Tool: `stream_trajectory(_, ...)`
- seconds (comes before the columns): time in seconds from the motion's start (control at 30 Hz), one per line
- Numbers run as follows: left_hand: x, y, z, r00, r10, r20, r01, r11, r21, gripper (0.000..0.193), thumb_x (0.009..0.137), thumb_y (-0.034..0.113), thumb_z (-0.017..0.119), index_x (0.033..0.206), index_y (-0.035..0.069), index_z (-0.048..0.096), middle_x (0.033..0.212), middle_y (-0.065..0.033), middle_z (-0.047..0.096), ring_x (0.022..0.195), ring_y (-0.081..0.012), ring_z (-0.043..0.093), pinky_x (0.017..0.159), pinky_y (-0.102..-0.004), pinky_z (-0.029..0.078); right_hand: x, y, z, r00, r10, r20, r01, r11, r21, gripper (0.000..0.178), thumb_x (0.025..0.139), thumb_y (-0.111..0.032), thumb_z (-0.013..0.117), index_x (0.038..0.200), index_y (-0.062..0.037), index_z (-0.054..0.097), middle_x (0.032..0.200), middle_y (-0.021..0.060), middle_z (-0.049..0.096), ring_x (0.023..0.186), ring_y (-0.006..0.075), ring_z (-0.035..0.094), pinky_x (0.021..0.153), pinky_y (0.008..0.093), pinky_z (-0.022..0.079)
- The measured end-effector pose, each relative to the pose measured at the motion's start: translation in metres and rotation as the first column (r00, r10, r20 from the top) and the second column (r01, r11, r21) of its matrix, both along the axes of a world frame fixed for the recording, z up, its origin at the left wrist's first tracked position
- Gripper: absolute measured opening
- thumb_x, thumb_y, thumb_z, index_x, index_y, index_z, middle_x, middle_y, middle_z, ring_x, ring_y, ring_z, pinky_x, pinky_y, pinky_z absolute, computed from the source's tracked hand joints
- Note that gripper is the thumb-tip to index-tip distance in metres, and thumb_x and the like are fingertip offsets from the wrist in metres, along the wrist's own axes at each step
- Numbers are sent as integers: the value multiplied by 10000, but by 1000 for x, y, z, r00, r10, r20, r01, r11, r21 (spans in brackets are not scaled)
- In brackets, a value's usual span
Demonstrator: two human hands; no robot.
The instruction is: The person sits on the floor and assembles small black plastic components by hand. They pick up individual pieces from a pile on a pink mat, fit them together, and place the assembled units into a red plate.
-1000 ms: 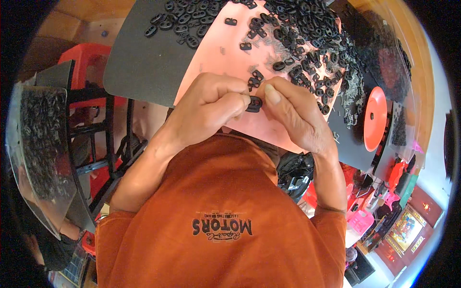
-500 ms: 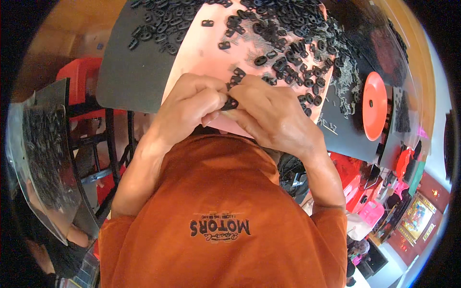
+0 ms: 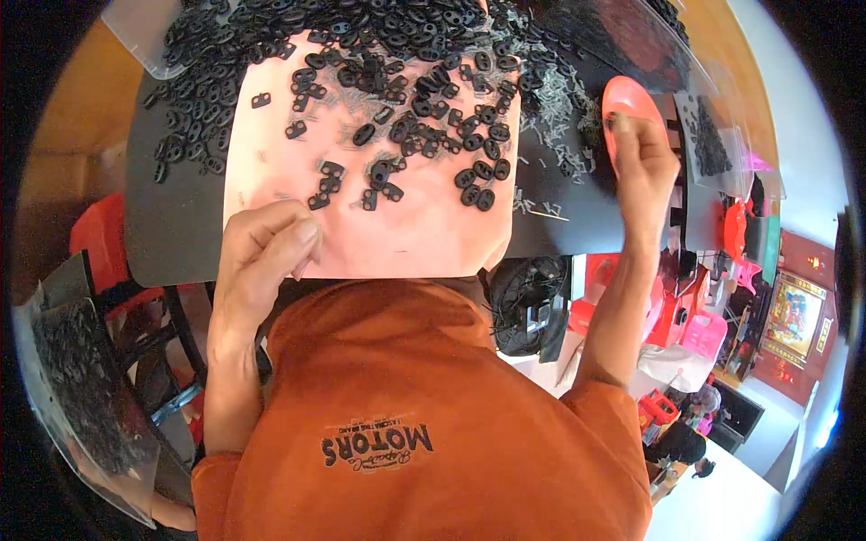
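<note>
Many black plastic cord locks (image 3: pixel 363 134), oval and two-holed, lie scattered on a pink sheet (image 3: pixel 379 243). Beside the sheet's near left edge, my left hand (image 3: pixel 269 245) is closed, thumb pressed against curled fingers; what they may hold is hidden. My right hand (image 3: pixel 642 158) reaches over a round red dish (image 3: pixel 624 90) at the right, its fingers pinched together. A small dark piece, apparently a cord lock, shows at those fingertips. Part of the dish is covered by the hand.
Small grey, thin bits (image 3: pixel 550 117), too fine to make out, lie between sheet and dish. More cord locks heap at the back of the dark table (image 3: pixel 171 225). Clear plastic trays (image 3: pixel 713 135) stand at the right. A red chair (image 3: pixel 99 239) is at the left. Other people appear lower right.
My hands have parted from around a black cord lock. The right went far right to the red dish; the left drew back left and nearer. The view has shifted over the table.
</note>
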State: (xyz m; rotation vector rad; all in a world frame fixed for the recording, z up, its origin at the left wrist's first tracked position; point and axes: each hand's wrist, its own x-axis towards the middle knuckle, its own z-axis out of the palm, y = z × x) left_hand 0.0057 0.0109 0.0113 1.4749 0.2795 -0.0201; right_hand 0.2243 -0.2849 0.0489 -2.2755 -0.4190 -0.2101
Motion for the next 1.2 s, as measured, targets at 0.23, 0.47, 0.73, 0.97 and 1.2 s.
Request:
stream_trajectory(0.23,-3,-1,-1,999,-19,45,14,996,93,261,852,184,540,648,23,513,570,39,436,516,-35,357,468,-214,277,30,-46,3,999,-38,15,40,962,-271,250,912,-207,530,950,17,634,745,43,567,690,76,500,629,236,423)
stream_trajectory(0.47,-3,3,-8,978,-115,175,76,974,212,222,806,101,539,625,6,452,538,23,359,507,-47,315,449,-242,257,-37,77,10,803,596,-13,-579,774,-254,235,865,-89,542,1081,0,568,965,183,613,869,326,612,736,353,486)
stream_trajectory(0.73,-7,-5,-8,961,-94,260,11,954,301,227,759,41,538,597,11,382,515,-100,314,433,-159,316,427,-317,282,-59,154,-10,513,857,-47,-806,462,-370,196,832,-105,588,1018,-48,566,855,112,528,688,295,573,577,373,470)
stream_trajectory(0.97,-9,-6,-13,938,-78,337,-42,941,336,173,723,60,547,597,12,439,521,-122,393,422,-221,405,424,-334,315,-45,161,-8,628,777,-36,-676,522,-520,214,824,-93,585,1035,-64,565,885,117,533,728,326,583,600,389,469)
stream_trajectory(1.2,-9,-1,-11,937,-140,322,-11,905,425,191,754,78,536,602,21,436,532,-104,419,446,-211,436,442,-333,331,-55,225,-20,478,832,280,-663,552,-506,227,791,-118,527,1000,-37,565,885,116,547,814,281,607,594,362,527)
